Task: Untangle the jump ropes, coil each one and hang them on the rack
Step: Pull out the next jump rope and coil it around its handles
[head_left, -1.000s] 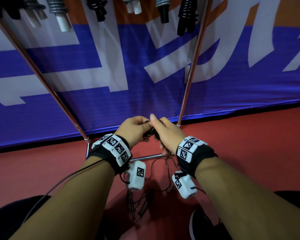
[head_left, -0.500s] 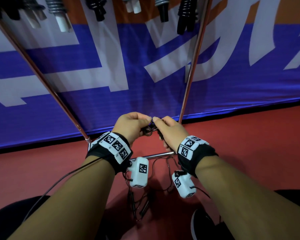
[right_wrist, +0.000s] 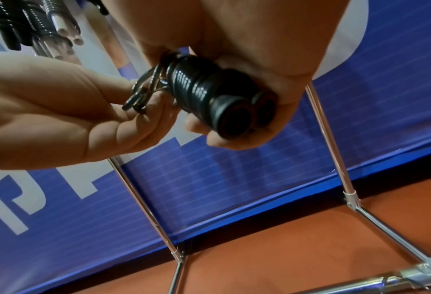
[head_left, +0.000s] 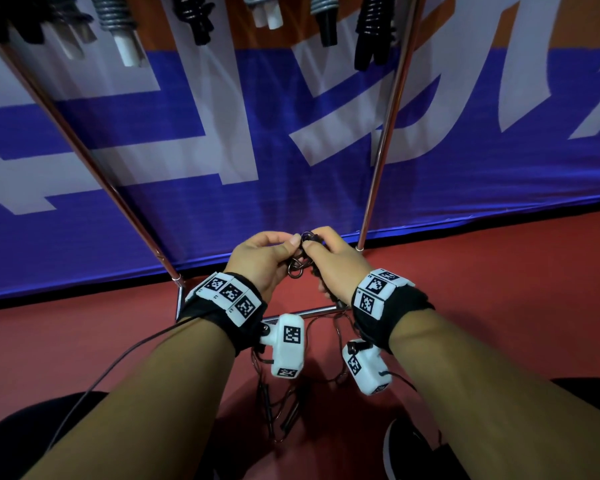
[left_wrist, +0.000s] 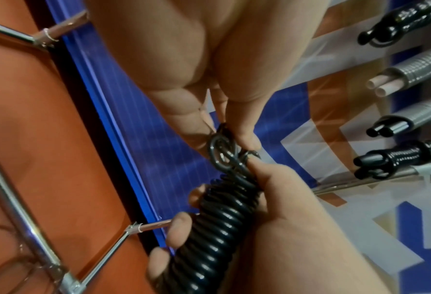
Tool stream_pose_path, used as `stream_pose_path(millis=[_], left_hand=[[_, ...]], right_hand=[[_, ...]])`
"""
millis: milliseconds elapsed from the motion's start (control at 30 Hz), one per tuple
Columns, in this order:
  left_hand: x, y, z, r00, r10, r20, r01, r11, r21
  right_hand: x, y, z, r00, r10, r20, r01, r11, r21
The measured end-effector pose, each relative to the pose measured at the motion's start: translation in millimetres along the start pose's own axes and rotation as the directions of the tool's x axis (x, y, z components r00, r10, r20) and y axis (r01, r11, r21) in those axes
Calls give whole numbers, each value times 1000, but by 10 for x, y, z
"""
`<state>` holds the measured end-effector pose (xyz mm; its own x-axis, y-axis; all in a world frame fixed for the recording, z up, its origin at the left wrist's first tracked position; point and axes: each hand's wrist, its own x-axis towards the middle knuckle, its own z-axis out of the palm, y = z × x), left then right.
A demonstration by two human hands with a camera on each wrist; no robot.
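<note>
A black jump rope (left_wrist: 221, 218) is wound in tight coils round its two handles, whose ends (right_wrist: 237, 117) show in the right wrist view. My right hand (head_left: 336, 261) grips this bundle around its middle. My left hand (head_left: 267, 258) pinches the loose rope loops (left_wrist: 220, 149) at the bundle's top end, thumb against fingertips. Both hands meet low between the rack's uprights (head_left: 385, 133). Several coiled ropes (head_left: 371, 26) hang from the rack's top bar. Another thin rope (head_left: 281, 414) lies tangled on the floor under my wrists.
A blue and white banner (head_left: 257, 168) hangs close behind the rack. The rack's left upright (head_left: 94, 168) slants down to a base bar (head_left: 312, 310) on the red floor (head_left: 499, 289). My shoe (head_left: 406, 452) is at the bottom right.
Both hands have risen slightly with the bundle. My left fingertips have shifted onto the loops at its top end.
</note>
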<state>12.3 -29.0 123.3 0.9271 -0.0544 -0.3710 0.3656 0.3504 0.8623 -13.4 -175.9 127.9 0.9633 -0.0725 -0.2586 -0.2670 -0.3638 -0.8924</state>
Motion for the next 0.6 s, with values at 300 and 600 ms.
stream_pose_path(millis=[300, 600], left_hand=[[-13, 15, 15, 997, 9, 74, -16, 996, 89], [-11, 82, 29, 974, 222, 53, -214, 801, 559]], right_hand=[[34, 45, -45, 999, -38, 2, 38, 993, -108], [53, 26, -14, 999, 4, 37, 0, 995, -101]])
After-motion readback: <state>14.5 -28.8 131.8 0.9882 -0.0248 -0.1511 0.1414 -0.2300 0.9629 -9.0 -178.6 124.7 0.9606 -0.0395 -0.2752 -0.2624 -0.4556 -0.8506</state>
